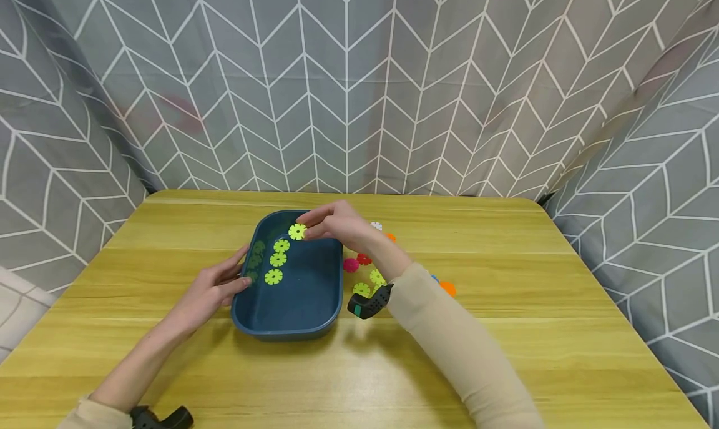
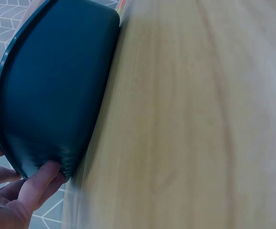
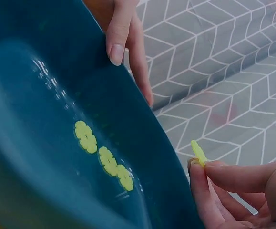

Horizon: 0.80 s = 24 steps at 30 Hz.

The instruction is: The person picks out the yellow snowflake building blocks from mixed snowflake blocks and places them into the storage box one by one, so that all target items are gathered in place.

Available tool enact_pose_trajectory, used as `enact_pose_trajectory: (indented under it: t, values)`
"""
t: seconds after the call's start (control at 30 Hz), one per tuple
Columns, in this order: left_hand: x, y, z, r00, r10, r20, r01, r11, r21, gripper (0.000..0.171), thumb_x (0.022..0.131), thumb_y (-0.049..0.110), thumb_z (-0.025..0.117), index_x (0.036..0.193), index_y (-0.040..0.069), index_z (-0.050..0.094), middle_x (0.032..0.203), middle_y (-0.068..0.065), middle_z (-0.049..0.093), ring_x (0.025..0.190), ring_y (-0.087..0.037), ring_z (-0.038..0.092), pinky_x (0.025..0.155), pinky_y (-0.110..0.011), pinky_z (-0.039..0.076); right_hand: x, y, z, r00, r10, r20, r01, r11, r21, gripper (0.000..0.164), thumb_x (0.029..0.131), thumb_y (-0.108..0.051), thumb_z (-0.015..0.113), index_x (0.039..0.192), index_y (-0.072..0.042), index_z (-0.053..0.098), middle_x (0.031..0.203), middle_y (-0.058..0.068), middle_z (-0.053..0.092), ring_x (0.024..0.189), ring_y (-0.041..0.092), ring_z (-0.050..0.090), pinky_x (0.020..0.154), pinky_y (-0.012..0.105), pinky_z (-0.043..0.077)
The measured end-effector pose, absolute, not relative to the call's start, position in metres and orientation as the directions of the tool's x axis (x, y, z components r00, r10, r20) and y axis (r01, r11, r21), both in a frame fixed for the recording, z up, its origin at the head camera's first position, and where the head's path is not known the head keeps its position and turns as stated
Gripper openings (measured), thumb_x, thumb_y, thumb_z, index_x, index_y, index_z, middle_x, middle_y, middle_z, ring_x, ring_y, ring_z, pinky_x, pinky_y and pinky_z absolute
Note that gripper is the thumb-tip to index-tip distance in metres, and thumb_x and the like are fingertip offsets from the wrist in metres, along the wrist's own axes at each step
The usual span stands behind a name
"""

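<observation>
A dark blue plastic bin [image 1: 303, 298] stands on the wooden table, with three yellow-green notched discs [image 1: 278, 259] lying in a row on its floor near the left wall. My left hand [image 1: 210, 285] grips the bin's left rim, thumb over the edge and fingers outside; the left wrist view shows those fingers against the outer wall [image 2: 56, 95]. Over the far end of the bin, my right hand [image 1: 339, 224] pinches another yellow-green snowflake disc [image 3: 199, 152] between thumb and fingertips. That disc is held above the bin floor, apart from the others.
Right of the bin lie loose discs: yellow-green [image 1: 362, 289], pink [image 1: 351, 265], red [image 1: 364, 259], white [image 1: 376, 226] and orange [image 1: 447, 288]. My right forearm partly covers them. A grey patterned curtain [image 1: 348, 85] hangs behind the table [image 1: 505, 254].
</observation>
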<state>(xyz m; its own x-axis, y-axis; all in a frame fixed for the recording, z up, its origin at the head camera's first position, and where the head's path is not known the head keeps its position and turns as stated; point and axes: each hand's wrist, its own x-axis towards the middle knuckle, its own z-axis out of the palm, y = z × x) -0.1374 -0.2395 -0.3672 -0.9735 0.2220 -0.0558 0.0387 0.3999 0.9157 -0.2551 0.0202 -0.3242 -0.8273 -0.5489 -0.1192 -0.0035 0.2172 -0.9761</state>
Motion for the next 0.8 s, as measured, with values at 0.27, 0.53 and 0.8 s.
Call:
enact_pose_trajectory:
  t: [0.27, 0.53, 0.8]
  values:
    - [-0.137, -0.240, -0.368, -0.972, 0.228, -0.057, 0.037, 0.389, 0.921, 0.066, 0.103, 0.015, 0.053, 0.160, 0.009, 0.019, 0.153, -0.034, 0.034, 0.132, -0.047, 0.048, 0.082, -0.024, 0.057, -0.259, -0.004, -0.333, -0.839, -0.519, -0.161, 0.109, 0.131, -0.985, 0.031, 0.091, 0.008, 0.063, 0.121, 0.005, 0.069, 0.120, 0.017, 0.067, 0.100, 0.028, 0.072, 0.103, 0.045, 0.050]
    - [-0.137, -0.241, -0.368, -0.972, 0.229, -0.062, 0.032, 0.386, 0.922, 0.065, 0.104, 0.015, 0.052, 0.160, 0.010, 0.019, 0.153, -0.034, 0.035, 0.132, -0.047, 0.048, 0.083, -0.026, 0.057, -0.261, -0.023, -0.340, -0.840, -0.511, -0.180, 0.152, 0.096, -0.984, 0.029, 0.091, 0.008, 0.064, 0.119, 0.007, 0.069, 0.110, 0.015, 0.067, 0.097, 0.028, 0.071, 0.103, 0.047, 0.049]
    - [-0.138, -0.240, -0.367, -0.973, 0.224, -0.060, 0.036, 0.402, 0.915, 0.065, 0.104, 0.017, 0.052, 0.160, 0.012, 0.020, 0.152, -0.033, 0.036, 0.133, -0.045, 0.048, 0.083, -0.024, 0.057, -0.259, -0.032, -0.349, -0.850, -0.487, -0.199, 0.184, 0.079, -0.980, 0.027, 0.089, 0.010, 0.064, 0.115, 0.006, 0.072, 0.096, 0.012, 0.070, 0.085, 0.022, 0.072, 0.100, 0.046, 0.052]
